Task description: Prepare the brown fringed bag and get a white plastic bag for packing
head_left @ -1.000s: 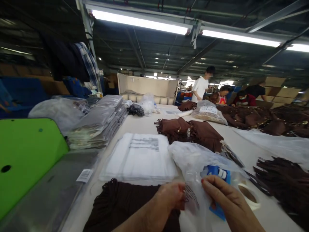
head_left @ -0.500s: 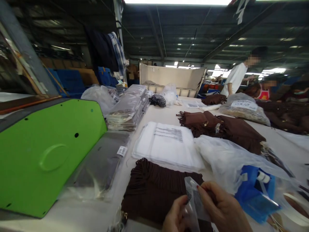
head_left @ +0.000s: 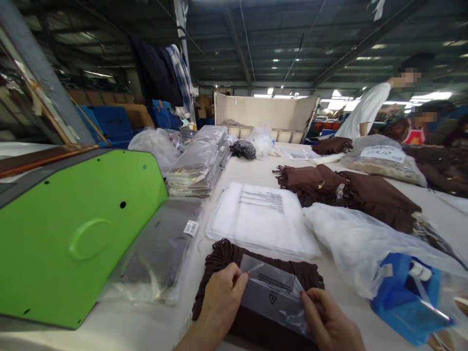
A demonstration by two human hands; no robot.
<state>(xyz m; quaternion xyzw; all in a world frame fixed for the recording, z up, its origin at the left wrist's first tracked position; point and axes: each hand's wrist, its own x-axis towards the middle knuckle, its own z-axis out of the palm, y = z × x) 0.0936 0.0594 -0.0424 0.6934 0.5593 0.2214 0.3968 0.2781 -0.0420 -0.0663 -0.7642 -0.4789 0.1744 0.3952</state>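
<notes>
On surface (head_left: 250, 169) with bagged packets (head_left: 201, 156): pinching clear bag (head_left: 272, 282) in left hand (head_left: 224, 295), right hand (head_left: 325, 317), over unbagged fringed item (head_left: 265, 327).

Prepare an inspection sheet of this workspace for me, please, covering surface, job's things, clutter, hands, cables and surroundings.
Surface: pale table, much of it covered.
Job's things: clear printed bag held over a fringed brown item.
Clutter: white plastic stack, crumpled clear bag, blue packet, grey packed stack.
Hands: left hand and right hand grip opposite sides of the clear printed bag.
Cables: nothing seen that is clearly a cable.
Surroundings: green panel, hung clothes, person in white top.
</notes>
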